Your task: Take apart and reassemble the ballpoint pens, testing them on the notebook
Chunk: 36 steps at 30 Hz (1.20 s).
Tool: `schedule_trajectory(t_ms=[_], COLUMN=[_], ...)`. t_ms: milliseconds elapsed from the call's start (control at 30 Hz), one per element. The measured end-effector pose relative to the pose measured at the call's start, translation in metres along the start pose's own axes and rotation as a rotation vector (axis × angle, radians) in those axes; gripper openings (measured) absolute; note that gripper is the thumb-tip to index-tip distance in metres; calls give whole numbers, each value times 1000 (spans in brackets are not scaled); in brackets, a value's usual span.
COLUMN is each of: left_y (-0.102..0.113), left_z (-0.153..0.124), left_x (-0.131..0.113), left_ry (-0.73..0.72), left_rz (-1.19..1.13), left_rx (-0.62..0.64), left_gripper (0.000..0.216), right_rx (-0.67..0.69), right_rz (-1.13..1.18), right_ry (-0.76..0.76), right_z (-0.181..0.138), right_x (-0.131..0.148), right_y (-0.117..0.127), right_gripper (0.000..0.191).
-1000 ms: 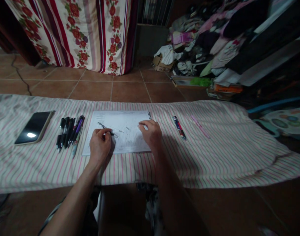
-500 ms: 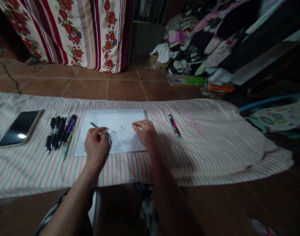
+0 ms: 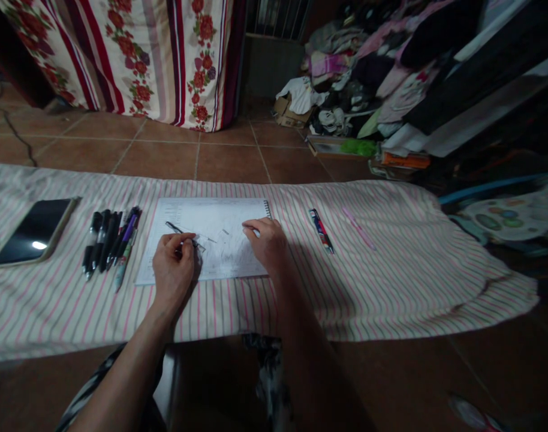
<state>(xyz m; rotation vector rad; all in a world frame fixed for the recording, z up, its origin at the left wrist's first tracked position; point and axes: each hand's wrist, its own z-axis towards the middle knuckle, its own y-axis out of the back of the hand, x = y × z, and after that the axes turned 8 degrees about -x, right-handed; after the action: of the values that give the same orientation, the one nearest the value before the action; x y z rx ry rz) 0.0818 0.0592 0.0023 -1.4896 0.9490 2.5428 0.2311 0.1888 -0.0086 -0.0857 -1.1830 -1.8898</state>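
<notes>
A white spiral notebook (image 3: 224,210) lies flat on the striped cloth, with both my hands over it. My left hand (image 3: 174,259) is closed in a pinch at its left half; what the fingertips hold is too small to make out. A dark pen barrel (image 3: 172,226) runs partly hidden behind those fingers. Just right of them are thin pen parts (image 3: 210,239), and a short small piece (image 3: 225,231) lies farther right on the page. At the notebook's right side my right hand (image 3: 267,241) is also pinched, thumb against forefinger, its contents unclear.
To the left lie several pens (image 3: 107,243) in a row and a phone (image 3: 35,233). A dark patterned pen (image 3: 321,231) and a pink pen (image 3: 359,228) rest on the cloth (image 3: 404,270) at right. Beyond are a floral curtain (image 3: 157,60) and heaped clothes (image 3: 355,78).
Both hands stay almost where they were, still pinched over the notebook. The view has shifted very slightly.
</notes>
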Motion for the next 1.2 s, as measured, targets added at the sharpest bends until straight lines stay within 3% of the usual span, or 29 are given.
schedule_trajectory(t_ms=[333,433,533,800,1200], left_y=[0,-1,-2,-4,-4], left_z=[0,0,0,0,-1], left_x=[0,0,1,5,4], left_ry=[-2,-13,-23,-33,-28], left_rz=[18,28,40,44,27], left_rx=[10,17,16,4,13], left_gripper=[23,23,24,24,23], right_rx=[-73,-87,-83,-73,-112], right_rz=[227,320,346,27,-34], right_ry=[-412,-459,-432,-169,-81], right_z=[7,9,9,2,-1], right_x=[4,4,3,1,4], right_y=[3,5,6,1,-13], right_gripper=[18,25,24,21,19])
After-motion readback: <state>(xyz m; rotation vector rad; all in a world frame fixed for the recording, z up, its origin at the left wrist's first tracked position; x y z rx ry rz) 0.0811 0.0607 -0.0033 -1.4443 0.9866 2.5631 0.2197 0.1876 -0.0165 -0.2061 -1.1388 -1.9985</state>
